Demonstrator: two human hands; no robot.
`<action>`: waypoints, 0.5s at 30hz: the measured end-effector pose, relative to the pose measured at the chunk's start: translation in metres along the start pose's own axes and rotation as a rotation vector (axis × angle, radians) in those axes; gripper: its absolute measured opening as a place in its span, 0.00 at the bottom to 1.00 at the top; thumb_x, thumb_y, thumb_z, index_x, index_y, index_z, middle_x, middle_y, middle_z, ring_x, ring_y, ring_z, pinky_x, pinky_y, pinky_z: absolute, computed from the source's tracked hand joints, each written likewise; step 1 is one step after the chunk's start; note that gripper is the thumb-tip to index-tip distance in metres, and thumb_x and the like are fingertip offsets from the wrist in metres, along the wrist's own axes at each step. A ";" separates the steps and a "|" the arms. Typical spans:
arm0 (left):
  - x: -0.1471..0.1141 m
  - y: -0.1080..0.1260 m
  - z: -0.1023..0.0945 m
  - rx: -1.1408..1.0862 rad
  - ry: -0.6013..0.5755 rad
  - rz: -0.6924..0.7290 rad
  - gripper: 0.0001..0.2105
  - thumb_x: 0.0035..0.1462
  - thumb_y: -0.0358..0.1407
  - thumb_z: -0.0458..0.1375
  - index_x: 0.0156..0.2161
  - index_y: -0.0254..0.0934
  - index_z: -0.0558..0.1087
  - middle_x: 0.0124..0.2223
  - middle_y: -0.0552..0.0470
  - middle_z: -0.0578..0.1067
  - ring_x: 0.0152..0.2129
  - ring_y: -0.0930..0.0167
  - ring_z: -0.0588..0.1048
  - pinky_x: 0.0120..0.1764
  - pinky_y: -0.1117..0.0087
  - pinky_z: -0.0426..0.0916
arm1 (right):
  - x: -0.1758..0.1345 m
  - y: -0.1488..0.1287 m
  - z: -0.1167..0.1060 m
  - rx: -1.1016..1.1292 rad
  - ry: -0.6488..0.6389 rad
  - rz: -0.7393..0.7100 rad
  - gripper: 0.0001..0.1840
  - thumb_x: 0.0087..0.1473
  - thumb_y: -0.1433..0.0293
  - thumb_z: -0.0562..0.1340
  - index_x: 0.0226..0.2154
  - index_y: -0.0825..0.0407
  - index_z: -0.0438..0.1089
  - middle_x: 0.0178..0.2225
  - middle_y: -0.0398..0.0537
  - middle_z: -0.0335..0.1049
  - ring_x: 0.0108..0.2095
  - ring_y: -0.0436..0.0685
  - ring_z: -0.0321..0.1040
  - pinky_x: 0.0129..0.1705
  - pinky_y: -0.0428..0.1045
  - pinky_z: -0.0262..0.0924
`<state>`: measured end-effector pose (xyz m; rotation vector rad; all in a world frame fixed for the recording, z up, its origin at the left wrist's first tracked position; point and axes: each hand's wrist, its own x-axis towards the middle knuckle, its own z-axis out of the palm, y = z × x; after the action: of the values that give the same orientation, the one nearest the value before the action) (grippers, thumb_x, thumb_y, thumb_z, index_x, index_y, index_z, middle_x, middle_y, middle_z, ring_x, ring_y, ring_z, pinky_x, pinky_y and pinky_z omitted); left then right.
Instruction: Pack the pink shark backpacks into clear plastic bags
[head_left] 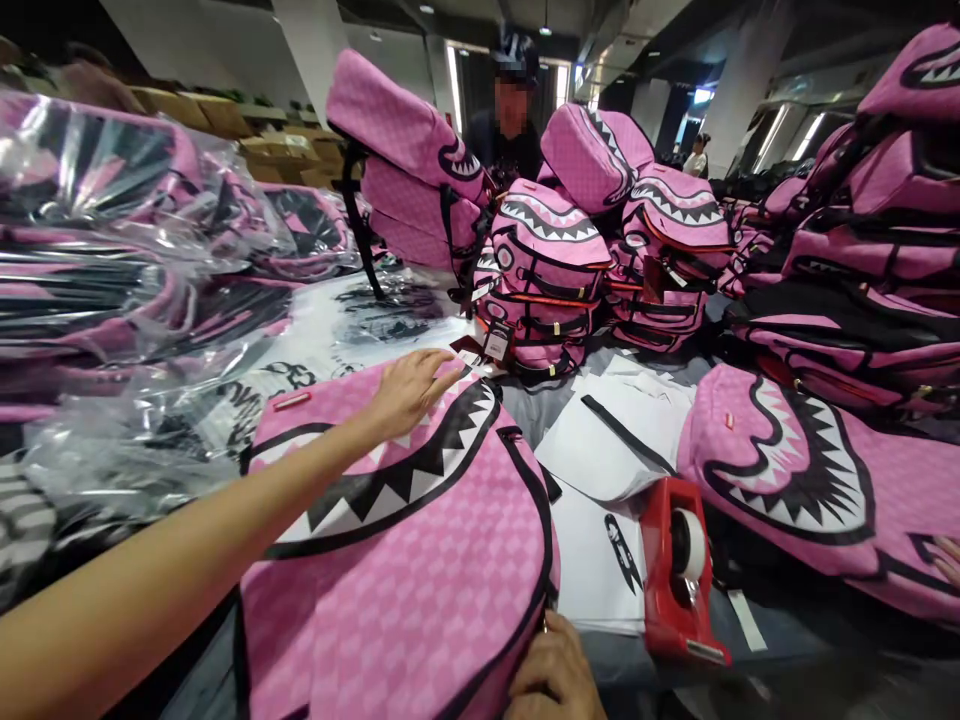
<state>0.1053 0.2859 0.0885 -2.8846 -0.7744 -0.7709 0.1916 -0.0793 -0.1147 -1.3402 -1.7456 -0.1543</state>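
A pink checked backpack (420,590) with a black-and-white shark-mouth print lies in front of me. My left hand (412,395) rests flat on its upper part, fingers stretched out over the print. Down at the bag's right side, my right hand (555,670) has its fingers curled and pinched at the zipper along the black-trimmed edge. A small metallic glint shows at those fingertips; the pull itself is mostly hidden by them.
Right of the bag are white paper sheets (600,440), black thread snips (622,552) and a red tape dispenser (667,580). Another pink backpack (795,470) lies beyond, a co-worker's hand (948,560) on it. Plastic-wrapped bags (90,270) fill the left; a person (510,110) stands behind stacked backpacks (547,270).
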 end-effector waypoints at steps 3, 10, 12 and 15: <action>-0.111 0.045 -0.038 0.000 0.146 0.064 0.22 0.70 0.45 0.43 0.59 0.37 0.70 0.57 0.42 0.75 0.54 0.55 0.74 0.53 0.48 0.70 | 0.014 0.002 -0.010 -0.010 0.023 -0.159 0.12 0.66 0.62 0.58 0.33 0.48 0.71 0.32 0.42 0.73 0.38 0.52 0.70 0.61 0.57 0.59; -0.309 0.106 -0.020 0.175 0.420 0.317 0.21 0.65 0.42 0.53 0.61 0.44 0.69 0.46 0.46 0.78 0.40 0.63 0.77 0.50 0.61 0.70 | 0.056 -0.038 0.031 0.050 0.316 -0.070 0.27 0.66 0.50 0.53 0.25 0.51 0.65 0.27 0.42 0.67 0.32 0.52 0.62 0.45 0.55 0.59; -0.312 0.094 0.003 0.226 0.477 0.435 0.17 0.64 0.43 0.55 0.56 0.46 0.73 0.43 0.48 0.78 0.34 0.67 0.76 0.47 0.66 0.71 | 0.061 -0.049 0.039 0.080 0.303 -0.113 0.27 0.66 0.50 0.53 0.24 0.50 0.65 0.27 0.41 0.68 0.31 0.51 0.63 0.42 0.53 0.59; -0.304 0.078 0.020 0.255 0.502 0.426 0.16 0.62 0.43 0.58 0.54 0.45 0.73 0.43 0.47 0.78 0.33 0.68 0.76 0.46 0.67 0.71 | 0.049 -0.051 0.022 0.136 0.200 -0.103 0.21 0.66 0.51 0.55 0.34 0.50 0.70 0.36 0.45 0.74 0.39 0.53 0.69 0.50 0.55 0.63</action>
<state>-0.0760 0.0830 -0.0701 -2.3448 -0.1757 -1.1581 0.1373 -0.0523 -0.0725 -1.0986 -1.6261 -0.2164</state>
